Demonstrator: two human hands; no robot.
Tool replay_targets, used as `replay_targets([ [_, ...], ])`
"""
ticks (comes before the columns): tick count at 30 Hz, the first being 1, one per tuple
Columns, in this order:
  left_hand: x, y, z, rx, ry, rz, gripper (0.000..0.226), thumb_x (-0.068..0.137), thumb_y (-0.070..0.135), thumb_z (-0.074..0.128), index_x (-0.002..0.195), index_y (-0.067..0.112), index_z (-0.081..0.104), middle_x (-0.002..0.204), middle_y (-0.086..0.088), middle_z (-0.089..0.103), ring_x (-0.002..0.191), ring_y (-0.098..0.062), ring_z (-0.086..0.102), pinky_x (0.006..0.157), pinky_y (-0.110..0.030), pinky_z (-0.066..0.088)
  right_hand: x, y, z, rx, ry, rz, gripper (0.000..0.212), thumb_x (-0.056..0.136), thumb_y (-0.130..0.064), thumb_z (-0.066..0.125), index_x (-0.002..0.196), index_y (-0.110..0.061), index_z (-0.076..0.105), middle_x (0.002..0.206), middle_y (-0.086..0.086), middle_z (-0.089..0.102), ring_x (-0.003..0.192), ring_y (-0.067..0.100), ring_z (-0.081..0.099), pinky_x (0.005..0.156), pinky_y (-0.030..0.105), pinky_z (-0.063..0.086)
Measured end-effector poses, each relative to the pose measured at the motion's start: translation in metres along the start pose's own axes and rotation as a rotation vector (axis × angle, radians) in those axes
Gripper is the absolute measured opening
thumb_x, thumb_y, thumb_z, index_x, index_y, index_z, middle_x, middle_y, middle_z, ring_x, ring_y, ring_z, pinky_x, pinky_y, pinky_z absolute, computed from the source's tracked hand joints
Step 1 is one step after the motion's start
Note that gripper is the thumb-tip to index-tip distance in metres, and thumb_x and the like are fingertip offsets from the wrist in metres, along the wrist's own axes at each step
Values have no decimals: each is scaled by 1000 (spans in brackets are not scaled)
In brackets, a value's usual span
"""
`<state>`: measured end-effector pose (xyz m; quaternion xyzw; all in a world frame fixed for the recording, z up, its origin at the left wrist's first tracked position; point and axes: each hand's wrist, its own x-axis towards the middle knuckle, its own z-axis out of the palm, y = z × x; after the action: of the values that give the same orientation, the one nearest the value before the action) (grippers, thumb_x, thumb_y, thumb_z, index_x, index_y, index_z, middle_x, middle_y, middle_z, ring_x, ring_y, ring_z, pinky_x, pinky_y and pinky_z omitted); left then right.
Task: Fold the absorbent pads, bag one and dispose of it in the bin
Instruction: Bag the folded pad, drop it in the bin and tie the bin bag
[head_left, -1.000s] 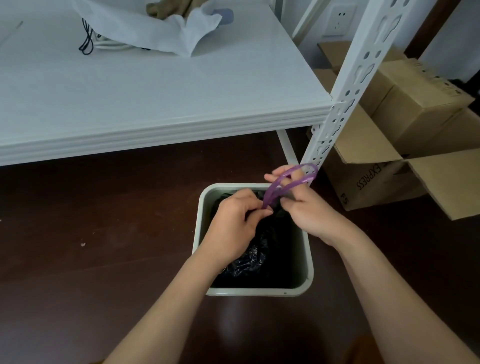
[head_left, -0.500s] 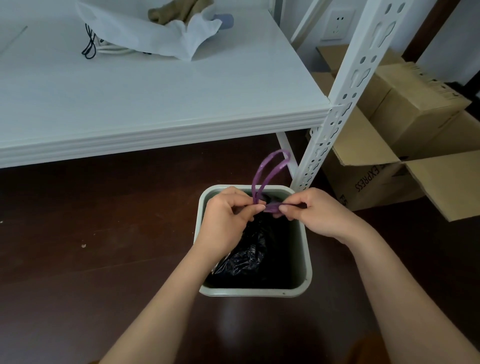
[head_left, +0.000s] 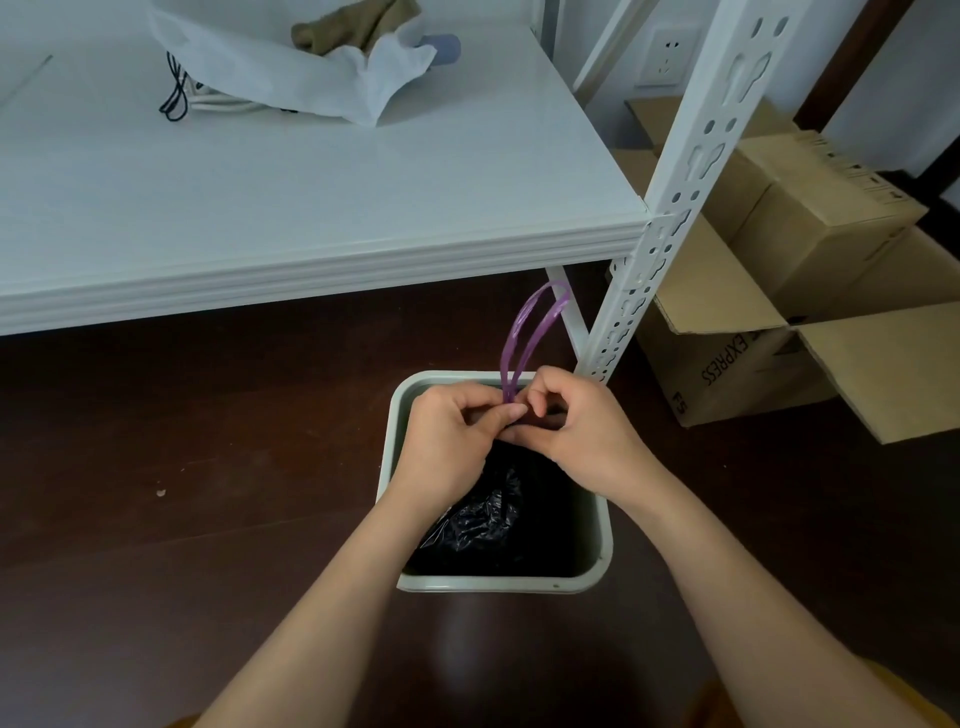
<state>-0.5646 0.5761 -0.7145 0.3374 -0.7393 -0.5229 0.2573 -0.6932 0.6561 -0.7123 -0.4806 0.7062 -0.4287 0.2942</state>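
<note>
A: Over the bin, at the 12 o'clock rim, what were the hands doing?

B: Both pinched the purple loop. The left hand held its base between thumb and fingertips; the right hand curled on it from 3 o'clock, knuckles touching the left. The loop stood up past the rim toward the shelf.

A: And the bag?

B: Black, crumpled, down inside the bin, under the left wrist. I couldn't tell whether a pad was in it.

A: How much room around the bin?

B: Tight at 1 o'clock: the white post came down just beside the far right corner. The shelf's front edge overhung at 12 o'clock, above the loop's top. Boxes sat at 2 o'clock, near but apart, one flap hanging open. From 6 to 10 o'clock lay bare dark floor, with a small pale speck at 9 o'clock.

A: On the shelf?

B: Far back at 11 o'clock, crumpled white paper with a brown cloth on it and a black cord beside. A socket showed on the wall at 1 o'clock.
</note>
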Motion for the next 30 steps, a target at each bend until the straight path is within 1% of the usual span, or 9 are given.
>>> replay_targets([
  [6,2,0,-5,-47,-40,-57,10,81,3,71,86,11,75,70,3,71,64,-2,63,67,-13,50,1,7,2,147,35,84,28,70,-5,81,65,-14,55,84,12,70,79,22,70,82,45,57],
  [9,3,-3,-8,-53,-116,-57,19,78,-2,72,91,11,73,84,-1,74,76,-7,69,75,-17,53,2,9,4,116,73,89,28,70,-4,81,63,-17,58,81,7,68,78,23,67,81,45,56],
  [12,2,-5,-9,7,-156,-54,35,76,-11,69,96,17,71,91,1,73,86,-9,69,84,-22,54,2,12,5,134,122,90,32,68,-1,81,58,-19,57,81,12,66,77,27,66,79,41,57],
  [15,0,-4,-6,50,-126,-43,47,74,-16,64,93,27,68,88,7,72,84,-10,68,82,-22,54,3,13,8,192,151,86,27,68,0,82,59,-18,64,82,11,66,76,23,67,78,34,57],
  [18,-1,-3,-4,80,-21,-25,37,76,-12,65,92,21,68,84,5,67,77,-13,65,73,-19,55,4,10,11,244,164,117,14,69,-1,81,73,-12,75,88,8,70,78,17,71,78,28,57],
  [20,-1,-2,-5,140,45,8,30,75,-9,68,90,17,67,85,1,63,76,-15,63,69,-18,55,4,8,12,241,169,133,15,70,-3,81,81,-12,77,89,6,72,78,16,71,79,29,58],
  [23,-3,0,-7,238,74,126,28,73,-10,67,85,15,65,83,2,59,74,-13,60,67,-18,52,4,5,12,176,160,108,18,72,-4,80,87,-13,77,90,3,71,78,11,71,78,28,58],
  [27,-3,2,-5,353,97,261,38,67,-15,63,78,21,56,79,10,52,73,-9,55,68,-13,47,4,3,14,-79,162,-74,18,75,-4,77,91,-14,77,87,-2,66,77,7,66,73,16,54],
  [30,-3,1,-6,378,108,283,36,66,-15,63,76,19,56,78,12,50,73,-7,53,68,-14,46,5,4,14,-212,159,-159,15,77,-3,75,87,-13,78,87,-2,66,80,9,64,76,22,53],
])
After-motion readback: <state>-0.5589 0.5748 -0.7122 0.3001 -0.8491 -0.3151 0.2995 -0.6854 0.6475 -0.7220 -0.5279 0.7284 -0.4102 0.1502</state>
